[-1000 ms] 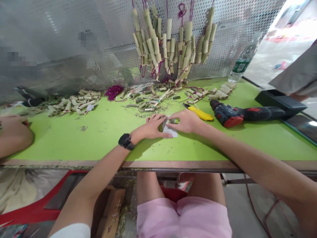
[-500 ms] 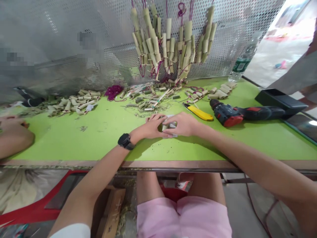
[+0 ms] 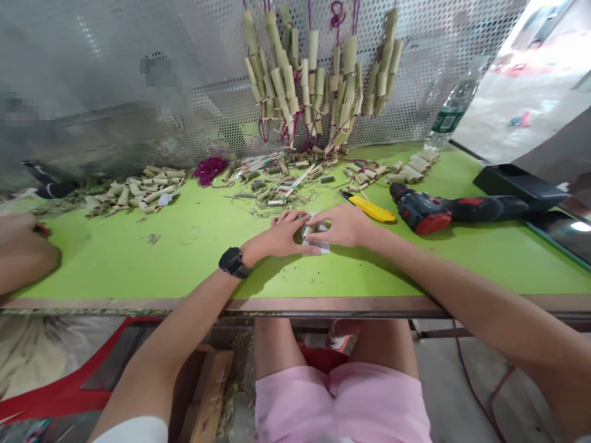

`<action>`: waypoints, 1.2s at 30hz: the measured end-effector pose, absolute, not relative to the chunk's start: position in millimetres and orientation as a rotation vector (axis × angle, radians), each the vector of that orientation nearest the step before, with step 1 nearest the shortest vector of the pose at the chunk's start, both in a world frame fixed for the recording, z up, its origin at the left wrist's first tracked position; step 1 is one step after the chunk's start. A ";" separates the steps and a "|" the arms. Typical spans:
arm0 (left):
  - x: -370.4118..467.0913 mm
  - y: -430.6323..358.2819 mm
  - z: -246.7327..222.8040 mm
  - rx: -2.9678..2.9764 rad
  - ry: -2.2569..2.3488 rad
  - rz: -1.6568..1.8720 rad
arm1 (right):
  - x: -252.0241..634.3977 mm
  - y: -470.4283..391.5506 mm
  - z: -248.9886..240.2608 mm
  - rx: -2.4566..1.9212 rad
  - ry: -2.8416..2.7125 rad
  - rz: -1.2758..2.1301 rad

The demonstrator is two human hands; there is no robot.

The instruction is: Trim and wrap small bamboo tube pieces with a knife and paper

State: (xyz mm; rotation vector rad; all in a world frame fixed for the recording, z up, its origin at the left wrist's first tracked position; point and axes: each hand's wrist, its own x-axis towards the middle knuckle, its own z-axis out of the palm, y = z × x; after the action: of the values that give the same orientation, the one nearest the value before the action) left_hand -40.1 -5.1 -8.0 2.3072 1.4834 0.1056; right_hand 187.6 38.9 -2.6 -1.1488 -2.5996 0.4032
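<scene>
Close to the table's front edge, my left hand (image 3: 281, 235), below a black watch, curls round the left side of a small bamboo piece (image 3: 308, 231). The piece lies on a white paper (image 3: 324, 247). My right hand (image 3: 344, 226) meets it from the right, thumb and fingertips closed at the piece. Fingers cover much of the bamboo. Beyond my hands are bamboo offcuts (image 3: 265, 194). A yellow cutter (image 3: 376, 210) lies just past my right hand.
A power drill (image 3: 422, 212), a black box (image 3: 519, 184) and a bottle (image 3: 447, 120) stand at the right. Bamboo strings (image 3: 281, 74) hang behind. Purple cord (image 3: 210, 170) and a bamboo pile (image 3: 138, 191) lie left. Another person's arm (image 3: 25, 255) rests at the far left.
My right hand has shifted slightly up and its fingers have drawn in at the bamboo piece, showing more of the white paper. My left hand stays almost in place.
</scene>
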 end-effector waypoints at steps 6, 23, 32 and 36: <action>-39.9 -4.5 -8.9 2.293 1.484 0.090 | 195.1 49.4 -2.3 -1.356 -2.543 0.230; -40.4 -3.3 -10.0 2.325 1.475 0.132 | 186.4 38.0 -7.5 -1.028 -2.637 0.430; -41.9 -2.9 -12.5 2.327 1.469 0.147 | 191.6 45.5 -7.6 -1.303 -2.536 0.259; -41.2 -3.5 -10.1 2.329 1.463 0.139 | 183.2 33.4 -5.5 -1.072 -2.644 0.416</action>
State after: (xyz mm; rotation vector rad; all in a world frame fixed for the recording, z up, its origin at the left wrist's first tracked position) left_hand -41.2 -3.5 -10.1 2.3290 1.4632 0.1393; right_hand 183.2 33.4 -5.5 -1.0724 -2.6437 0.4165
